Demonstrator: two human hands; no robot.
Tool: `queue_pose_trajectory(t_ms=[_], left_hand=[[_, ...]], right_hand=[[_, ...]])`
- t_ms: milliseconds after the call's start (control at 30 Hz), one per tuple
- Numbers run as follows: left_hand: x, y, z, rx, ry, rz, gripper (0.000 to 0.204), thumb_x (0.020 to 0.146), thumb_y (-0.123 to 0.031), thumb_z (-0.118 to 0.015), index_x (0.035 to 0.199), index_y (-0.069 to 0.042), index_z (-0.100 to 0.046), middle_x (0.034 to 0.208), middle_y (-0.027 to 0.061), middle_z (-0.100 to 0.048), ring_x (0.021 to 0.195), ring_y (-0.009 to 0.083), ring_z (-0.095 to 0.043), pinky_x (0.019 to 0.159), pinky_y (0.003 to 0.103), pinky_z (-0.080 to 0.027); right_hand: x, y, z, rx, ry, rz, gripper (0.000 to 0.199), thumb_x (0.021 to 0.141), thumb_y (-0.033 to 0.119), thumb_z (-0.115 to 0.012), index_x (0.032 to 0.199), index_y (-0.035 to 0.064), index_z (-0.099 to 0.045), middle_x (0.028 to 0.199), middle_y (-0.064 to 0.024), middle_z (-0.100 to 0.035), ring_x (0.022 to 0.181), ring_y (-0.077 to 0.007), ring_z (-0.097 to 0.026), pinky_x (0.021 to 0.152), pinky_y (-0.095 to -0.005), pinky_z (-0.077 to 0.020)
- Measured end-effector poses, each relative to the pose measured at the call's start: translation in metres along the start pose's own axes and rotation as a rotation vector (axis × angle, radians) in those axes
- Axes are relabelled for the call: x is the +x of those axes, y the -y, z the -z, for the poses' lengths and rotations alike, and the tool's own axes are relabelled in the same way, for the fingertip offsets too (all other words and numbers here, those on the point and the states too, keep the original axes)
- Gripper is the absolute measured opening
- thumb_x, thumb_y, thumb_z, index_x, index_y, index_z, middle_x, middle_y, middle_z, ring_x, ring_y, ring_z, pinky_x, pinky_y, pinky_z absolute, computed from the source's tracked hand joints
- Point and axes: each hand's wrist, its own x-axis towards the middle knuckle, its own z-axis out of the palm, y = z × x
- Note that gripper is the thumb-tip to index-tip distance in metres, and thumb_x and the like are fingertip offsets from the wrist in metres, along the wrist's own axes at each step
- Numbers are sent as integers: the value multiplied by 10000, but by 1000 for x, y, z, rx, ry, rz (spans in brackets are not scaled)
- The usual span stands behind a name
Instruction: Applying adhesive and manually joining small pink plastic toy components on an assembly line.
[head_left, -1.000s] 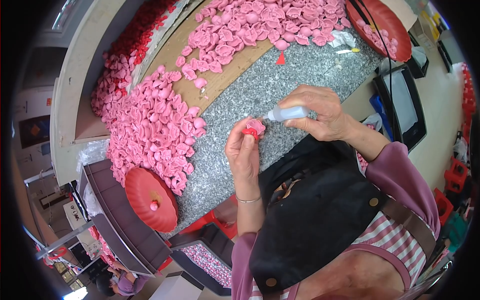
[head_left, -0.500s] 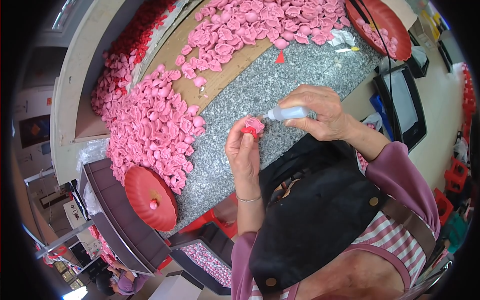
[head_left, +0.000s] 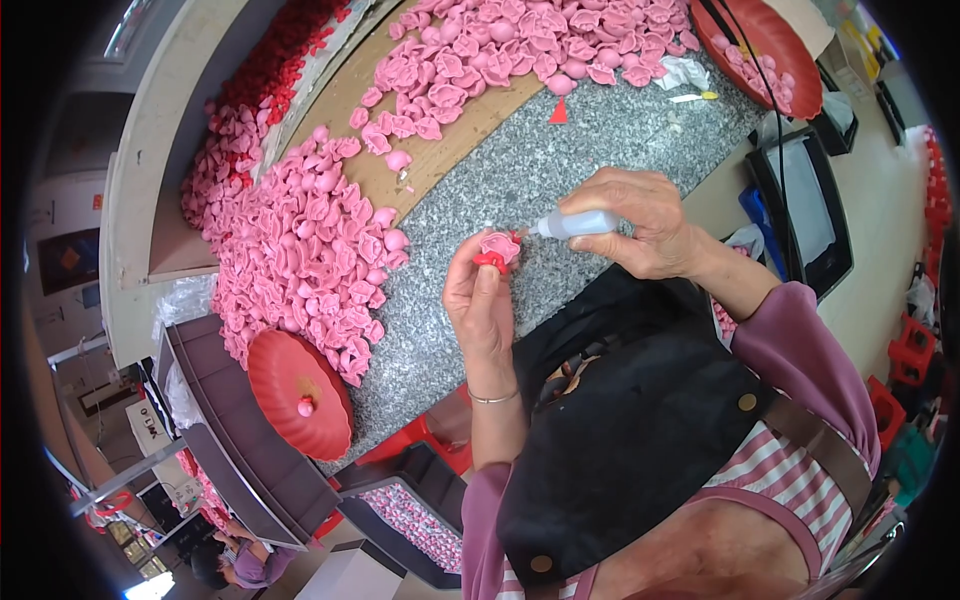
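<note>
My left hand (head_left: 482, 300) pinches a pink petal-shaped piece (head_left: 499, 244) together with a red piece (head_left: 491, 262) between thumb and fingers. In my right hand (head_left: 640, 222) is a small translucent squeeze bottle (head_left: 580, 223), held sideways with its thin nozzle pointing left. The nozzle tip ends at a small reddish bit beside the pink piece; whether they touch I cannot tell. Both hands are above the speckled grey stone tabletop (head_left: 440, 260).
Heaps of pink petal pieces lie at left (head_left: 290, 250) and far side (head_left: 490, 55). A red scalloped dish (head_left: 275, 380) stands near left, another red dish (head_left: 790, 60) far right. A red triangle (head_left: 558, 110) and crumpled tissue (head_left: 684, 72) lie on the stone. A black cable (head_left: 783, 190) hangs right.
My left hand has shifted slightly left with the pink and red pieces, farther from the bottle. My right hand and the bottle have hardly moved.
</note>
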Motion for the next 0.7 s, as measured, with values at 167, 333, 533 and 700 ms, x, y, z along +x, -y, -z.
queue_pose_trajectory(t_ms=[167, 333, 533, 700], left_hand=[[1, 1, -2, -5, -26, -20, 420, 866, -138, -607, 1221, 45, -481, 1096, 145, -588, 968, 201, -578, 889, 328, -445], [2, -3, -2, -11, -64, -25, 400, 858, -130, -621, 1208, 30, -507, 1118, 113, -580, 1018, 198, -565, 883, 332, -446], [2, -1, 3, -21, -60, -30, 390, 864, -126, -613, 1204, 32, -507, 1128, 123, -579, 1023, 208, -566, 896, 342, -444], [2, -2, 2, -10, -66, -43, 380, 870, -125, -604, 1201, 36, -508, 1112, 125, -586, 1014, 206, -570, 888, 339, -448]], right_hand=[[-2, 0, -1, -8, -3, 12, 283, 699, 80, -735, 950, 9, -624, 836, -126, -654, 700, -239, -636, 587, -306, -492], [-3, 1, -1, -4, 11, 8, 287, 697, 78, -735, 953, 10, -623, 836, -128, -653, 692, -238, -633, 582, -307, -488], [-4, 0, -3, -7, 18, 10, 293, 698, 82, -737, 959, 9, -625, 839, -129, -654, 693, -236, -632, 582, -308, -489], [-4, 1, -2, 5, 8, 15, 295, 695, 84, -741, 955, 7, -626, 844, -128, -655, 716, -238, -640, 596, -311, -495]])
